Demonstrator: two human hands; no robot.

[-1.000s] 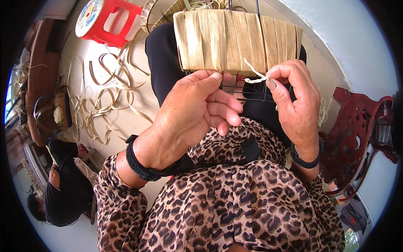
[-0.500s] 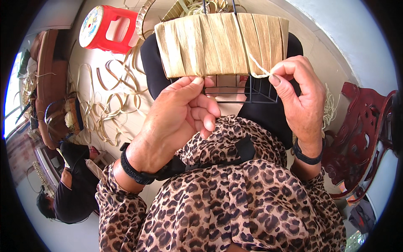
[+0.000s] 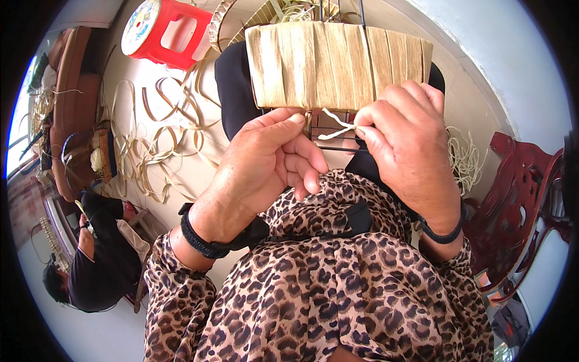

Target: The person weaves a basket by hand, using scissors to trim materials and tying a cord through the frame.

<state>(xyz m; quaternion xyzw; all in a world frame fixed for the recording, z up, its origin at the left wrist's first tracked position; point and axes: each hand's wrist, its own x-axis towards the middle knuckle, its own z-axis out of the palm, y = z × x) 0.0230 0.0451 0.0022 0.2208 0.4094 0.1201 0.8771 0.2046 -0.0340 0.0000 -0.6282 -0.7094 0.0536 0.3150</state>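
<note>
A black wire frame (image 3: 333,148) rests at my knees, one side wrapped in flat, straw-coloured strips (image 3: 341,63). At the lower edge of that wrapping, my left hand (image 3: 262,148) pinches the strip between thumb and forefinger, its other fingers loosely curled. My right hand (image 3: 410,151) has thumb and forefinger closed on a thin white cord (image 3: 338,128). Two short pieces of the cord stick out toward my left hand, just below the wrapping. What lies under the right fingers is hidden.
Loose curled strips (image 3: 160,142) lie on the floor at left, below a red stool (image 3: 172,33). A tangle of pale cord (image 3: 464,160) sits to the right, beside a carved dark-red chair (image 3: 512,193). Another person (image 3: 105,259) sits at the lower left.
My right hand has moved left with the white cord, close to my left hand. The left hand keeps its pinch at the edge. The view has shifted slightly.
</note>
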